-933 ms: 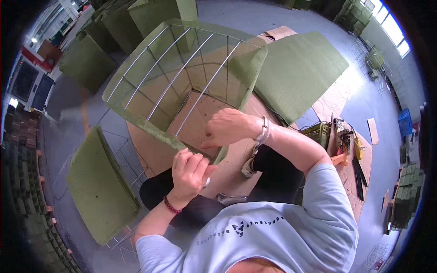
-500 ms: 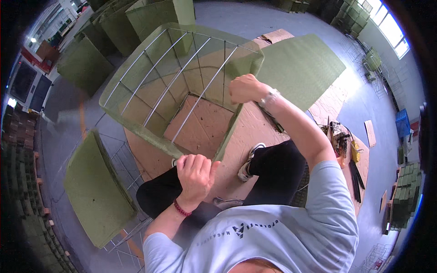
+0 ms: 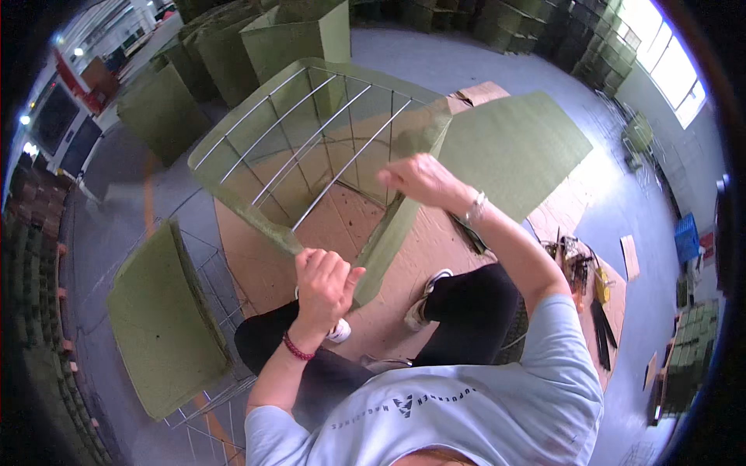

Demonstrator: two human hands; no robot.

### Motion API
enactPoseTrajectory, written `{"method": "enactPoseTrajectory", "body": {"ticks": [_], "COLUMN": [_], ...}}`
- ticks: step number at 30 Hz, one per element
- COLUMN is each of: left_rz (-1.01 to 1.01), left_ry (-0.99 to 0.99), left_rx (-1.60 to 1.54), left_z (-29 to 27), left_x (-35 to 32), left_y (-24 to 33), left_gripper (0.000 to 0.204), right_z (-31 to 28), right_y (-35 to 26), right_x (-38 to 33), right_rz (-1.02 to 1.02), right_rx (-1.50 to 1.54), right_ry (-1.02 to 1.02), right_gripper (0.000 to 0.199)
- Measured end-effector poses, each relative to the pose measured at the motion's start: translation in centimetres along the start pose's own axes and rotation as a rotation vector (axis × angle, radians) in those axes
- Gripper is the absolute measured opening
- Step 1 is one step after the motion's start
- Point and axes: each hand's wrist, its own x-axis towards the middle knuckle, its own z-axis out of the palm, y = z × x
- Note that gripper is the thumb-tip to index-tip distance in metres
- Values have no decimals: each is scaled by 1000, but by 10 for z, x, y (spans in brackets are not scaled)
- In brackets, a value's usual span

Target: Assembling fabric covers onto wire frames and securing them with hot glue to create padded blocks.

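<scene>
A wire frame box covered in green mesh cloth [image 3: 272, 227] stands tilted in front of me, its side of thin metal rods [image 3: 330, 120] facing up. My left hand [image 3: 322, 283] is closed over the near corner of its cloth-covered rim, thumb pointing right. Above the right-hand rim is my right hand [image 3: 423, 182], knuckles up and fingers curled in, slightly smeared by motion. What its fingers pinch is hidden. Through the rods, brown cardboard [image 3: 342, 217] shows beneath the box.
A flat green sheet [image 3: 513, 147] lies right of the box. Hand tools [image 3: 575, 264] and black strips [image 3: 602, 334] lie on cardboard at my right. Another green panel with wire framing [image 3: 167, 326] stands at left. Tall green boxes [image 3: 225, 62] stand behind. My shoes [image 3: 420, 311] are near the box.
The view has shifted. The box has tipped slightly, showing more of its near right side. My left hand stays on the rim; my right hand's fingers now reach further left and are smeared.
</scene>
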Motion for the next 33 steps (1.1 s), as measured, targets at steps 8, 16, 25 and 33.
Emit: {"method": "enactPoseTrajectory", "body": {"ticks": [8, 16, 25, 33], "left_rz": [4, 79, 22, -86], "left_ry": [-74, -37, -21, -201], "left_rx": [23, -16, 108, -94], "left_z": [-20, 2, -11, -45], "left_x": [-31, -6, -26, -2], "left_y": [-16, -4, -9, -19], "left_gripper": [34, 36, 41, 38], "right_z": [4, 153, 29, 66], "right_y": [-49, 146, -54, -33], "right_x": [12, 38, 9, 42], "right_rz": [-75, -546, -98, -268], "right_rx": [-365, -128, -130, -354], "right_ry": [-609, -384, -396, -622], "right_gripper": [50, 43, 36, 42]}}
